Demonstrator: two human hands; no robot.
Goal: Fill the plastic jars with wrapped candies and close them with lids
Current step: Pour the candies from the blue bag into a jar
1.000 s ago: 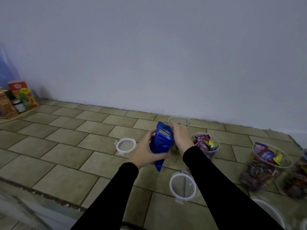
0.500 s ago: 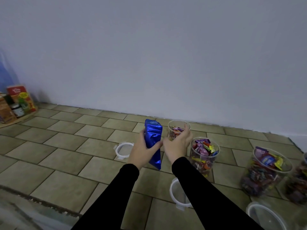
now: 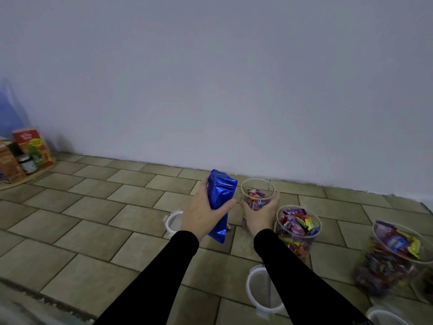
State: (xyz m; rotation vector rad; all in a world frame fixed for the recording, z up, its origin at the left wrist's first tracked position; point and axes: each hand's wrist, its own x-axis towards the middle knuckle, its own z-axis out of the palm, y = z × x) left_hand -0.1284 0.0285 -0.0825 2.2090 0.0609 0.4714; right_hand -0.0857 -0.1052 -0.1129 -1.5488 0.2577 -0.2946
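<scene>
My left hand (image 3: 203,214) grips a shiny blue candy pouch (image 3: 220,200), held upright above the tiled floor. Right beside it, my right hand (image 3: 260,215) wraps around a small clear plastic jar (image 3: 257,191) with a few wrapped candies at its bottom. A second clear jar (image 3: 298,227), nearly full of colourful candies, stands just to the right. A larger filled jar (image 3: 396,254) sits further right. Clear lids with white rims lie on the floor: one (image 3: 173,222) behind my left hand, one (image 3: 262,292) under my right forearm.
Another lid (image 3: 384,315) shows at the bottom right corner. Boxes and a small dark jar (image 3: 27,163) stand on a board at the far left by the wall. A pale wall closes off the floor behind the jars.
The pouch has swung from tipped over the small jar to upright and moved left. My right hand has settled around the small jar, which now holds candies.
</scene>
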